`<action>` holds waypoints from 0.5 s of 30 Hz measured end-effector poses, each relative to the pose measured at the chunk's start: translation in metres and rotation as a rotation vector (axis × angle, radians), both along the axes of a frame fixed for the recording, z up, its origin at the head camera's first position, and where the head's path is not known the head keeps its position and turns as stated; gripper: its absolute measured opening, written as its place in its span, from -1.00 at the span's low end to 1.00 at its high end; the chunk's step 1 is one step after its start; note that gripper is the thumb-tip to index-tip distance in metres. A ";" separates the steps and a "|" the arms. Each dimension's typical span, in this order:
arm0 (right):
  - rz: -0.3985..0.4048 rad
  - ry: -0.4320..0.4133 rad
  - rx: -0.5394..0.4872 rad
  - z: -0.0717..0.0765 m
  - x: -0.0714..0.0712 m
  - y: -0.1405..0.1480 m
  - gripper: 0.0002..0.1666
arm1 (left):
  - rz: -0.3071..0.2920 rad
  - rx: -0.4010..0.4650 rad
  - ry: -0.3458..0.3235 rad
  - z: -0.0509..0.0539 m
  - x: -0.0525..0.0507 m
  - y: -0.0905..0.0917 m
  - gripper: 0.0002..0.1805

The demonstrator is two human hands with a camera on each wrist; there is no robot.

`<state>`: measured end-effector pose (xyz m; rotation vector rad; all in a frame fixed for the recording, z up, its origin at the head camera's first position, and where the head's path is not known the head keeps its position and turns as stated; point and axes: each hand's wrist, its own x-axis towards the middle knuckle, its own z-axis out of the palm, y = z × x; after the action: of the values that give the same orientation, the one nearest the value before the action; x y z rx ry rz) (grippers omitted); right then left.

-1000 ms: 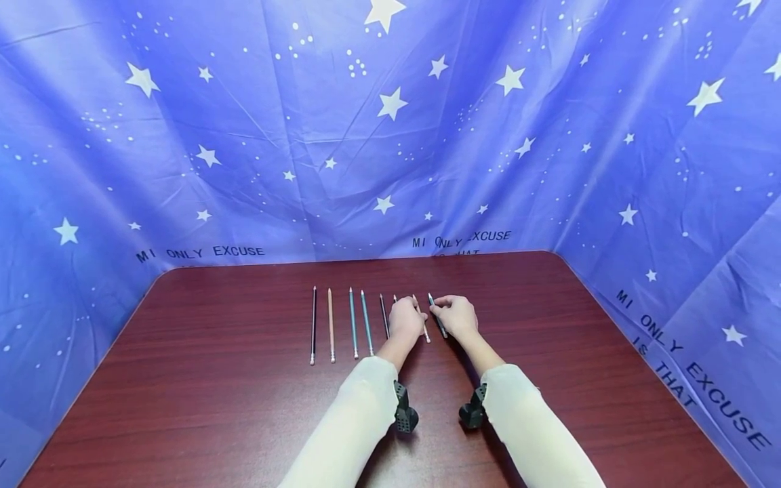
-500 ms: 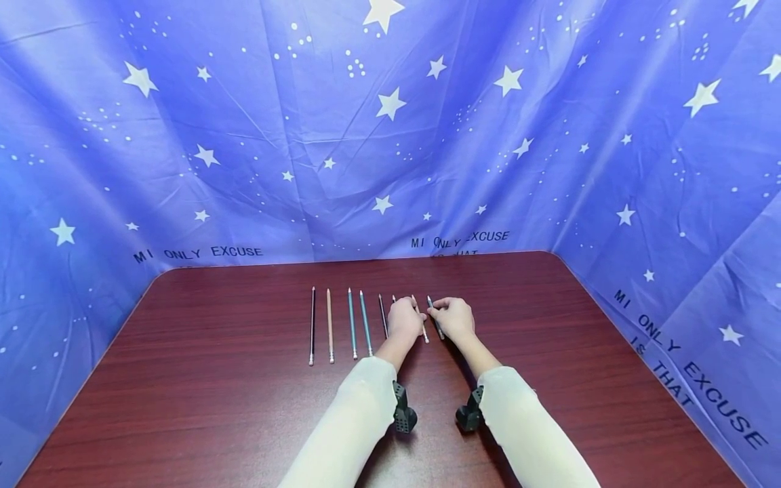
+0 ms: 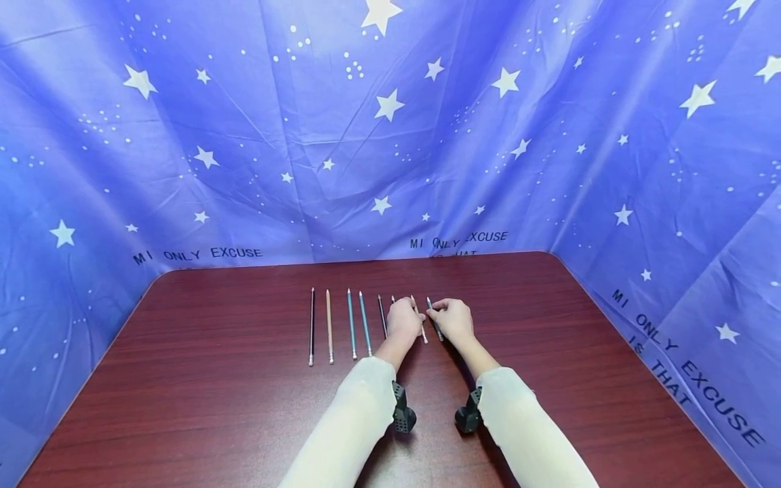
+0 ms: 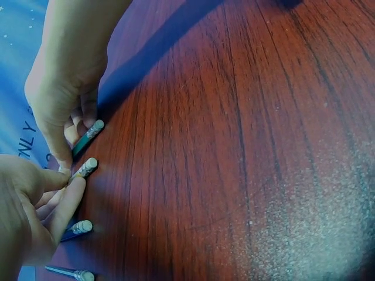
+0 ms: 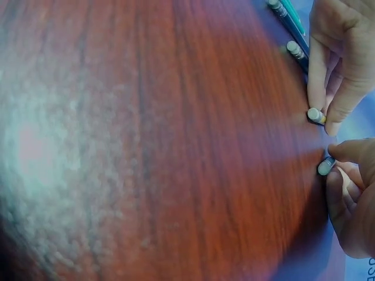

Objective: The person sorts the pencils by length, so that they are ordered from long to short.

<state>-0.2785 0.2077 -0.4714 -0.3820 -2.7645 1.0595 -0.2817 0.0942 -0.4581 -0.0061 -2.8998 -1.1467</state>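
In the head view my left hand (image 3: pixel 405 320) pinches a light wood-coloured pencil (image 3: pixel 424 331), its white eraser end toward me. Just right of it, my right hand (image 3: pixel 454 320) pinches a dark green pencil (image 3: pixel 437 330) between thumb and fingers. The left wrist view shows the eraser end of the wood pencil (image 4: pixel 88 166) between the left fingertips, and the green pencil (image 4: pixel 88 138) under the right hand. Both pencils lie low at the table, tips pointing away, a small gap apart. A dark pencil (image 3: pixel 382 315) lies left of the left hand, and another is mostly hidden behind that hand.
Further left on the brown table (image 3: pixel 201 379) lie a black pencil (image 3: pixel 312 325), a wood-coloured pencil (image 3: pixel 330 329) and two teal pencils, one (image 3: pixel 352 324) beside the other (image 3: pixel 365 324). A blue star-printed curtain (image 3: pixel 342 169) hangs around the table's far and side edges.
My right hand has slid slightly left and toward me with the green pencil, which now stands a little closer to the wood pencil. The left hand has hardly moved.
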 end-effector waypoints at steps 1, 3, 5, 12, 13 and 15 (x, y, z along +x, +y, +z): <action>0.005 0.002 -0.001 0.000 -0.001 -0.001 -0.76 | 0.003 0.006 0.002 0.000 0.000 -0.001 -0.79; 0.007 0.003 -0.006 -0.001 -0.002 -0.002 -0.76 | 0.009 0.014 0.002 0.000 -0.001 -0.002 -0.80; 0.003 0.008 -0.007 -0.001 -0.003 -0.002 -0.76 | 0.007 0.025 -0.002 0.001 -0.001 -0.003 -0.81; -0.005 0.024 0.022 0.003 0.001 0.007 -0.72 | -0.042 0.142 -0.036 0.010 -0.003 -0.008 -0.77; -0.006 0.031 0.030 0.005 0.002 0.009 -0.71 | -0.049 0.174 -0.046 0.013 -0.003 -0.010 -0.74; -0.014 0.042 0.045 0.008 0.005 0.016 -0.71 | -0.062 0.228 -0.054 0.021 -0.003 -0.014 -0.70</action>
<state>-0.2739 0.2233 -0.4632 -0.3687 -2.7393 0.9883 -0.2842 0.0797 -0.4370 -0.0621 -2.8137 -1.5046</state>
